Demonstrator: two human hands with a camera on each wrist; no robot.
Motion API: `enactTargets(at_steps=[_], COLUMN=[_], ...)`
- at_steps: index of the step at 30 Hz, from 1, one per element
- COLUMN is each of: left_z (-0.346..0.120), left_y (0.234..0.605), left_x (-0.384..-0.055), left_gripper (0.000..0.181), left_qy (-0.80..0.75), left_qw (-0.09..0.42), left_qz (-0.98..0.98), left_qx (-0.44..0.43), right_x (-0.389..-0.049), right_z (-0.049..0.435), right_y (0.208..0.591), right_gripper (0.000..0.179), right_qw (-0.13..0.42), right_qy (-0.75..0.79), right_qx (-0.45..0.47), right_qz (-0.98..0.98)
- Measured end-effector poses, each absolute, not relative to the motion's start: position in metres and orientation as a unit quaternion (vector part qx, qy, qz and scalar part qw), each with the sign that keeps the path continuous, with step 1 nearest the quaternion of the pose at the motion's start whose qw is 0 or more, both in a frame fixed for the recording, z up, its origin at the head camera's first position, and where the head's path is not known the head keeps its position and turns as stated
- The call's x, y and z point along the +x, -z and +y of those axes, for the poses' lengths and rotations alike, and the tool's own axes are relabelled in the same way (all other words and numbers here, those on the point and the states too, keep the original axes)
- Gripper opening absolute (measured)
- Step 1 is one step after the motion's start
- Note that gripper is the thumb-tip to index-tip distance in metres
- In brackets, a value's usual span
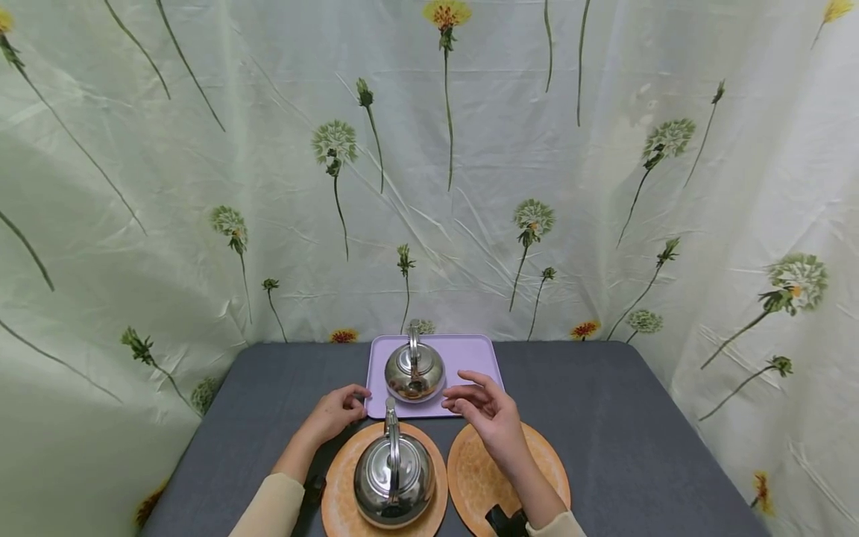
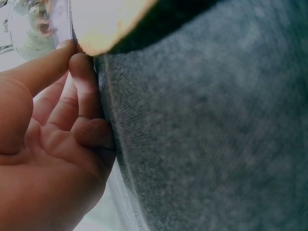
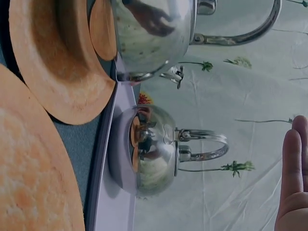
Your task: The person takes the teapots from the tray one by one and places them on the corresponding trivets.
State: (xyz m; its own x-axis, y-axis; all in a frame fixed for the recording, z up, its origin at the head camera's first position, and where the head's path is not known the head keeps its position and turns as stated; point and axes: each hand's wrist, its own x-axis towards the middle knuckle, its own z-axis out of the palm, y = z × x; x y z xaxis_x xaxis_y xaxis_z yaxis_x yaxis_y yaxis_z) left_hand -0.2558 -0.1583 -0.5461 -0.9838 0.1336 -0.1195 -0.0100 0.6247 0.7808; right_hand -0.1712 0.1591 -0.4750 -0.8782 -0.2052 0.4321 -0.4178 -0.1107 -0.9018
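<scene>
A lilac tray [image 1: 470,350] lies at the back of the table, bearing a small shiny steel kettle [image 1: 414,371] with its handle up. At the tray's front left corner, my left hand [image 1: 335,412] pinches the rim between thumb and curled index finger [image 2: 84,79]. My right hand [image 1: 488,414] hovers over the tray's front right part, beside the small kettle and apart from it, fingers loosely bent and holding nothing. Nearer me, a larger steel kettle [image 1: 394,473] stands on the left round orange-brown board [image 1: 338,485]. Its handle is also up.
A second round board [image 1: 546,466] lies at front right, partly under my right forearm. Dark grey cloth [image 1: 624,432] covers the table. A pale curtain with dandelion prints [image 1: 483,149] hangs close behind and at both sides.
</scene>
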Motion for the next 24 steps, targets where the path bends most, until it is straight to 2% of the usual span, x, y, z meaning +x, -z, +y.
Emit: enactTargets(at_steps=[7, 24], left_z=[-0.156, -0.156], left_y=[0.543, 0.546], left_x=[-0.254, -0.253], left_gripper=[0.023, 0.023], left_qy=[-0.433, -0.440], left_qw=[0.077, 0.073], left_qz=[0.898, 0.894], left_qx=[0.031, 0.033], right_x=[-0.180, -0.197], right_z=[0.162, 0.164], right_y=[0.475, 0.472], right_gripper=[0.042, 0.042], right_qw=[0.100, 0.099], right_qy=[-0.696, -0.692], right_qx=[0.214, 0.182], right_qz=[-0.678, -0.692])
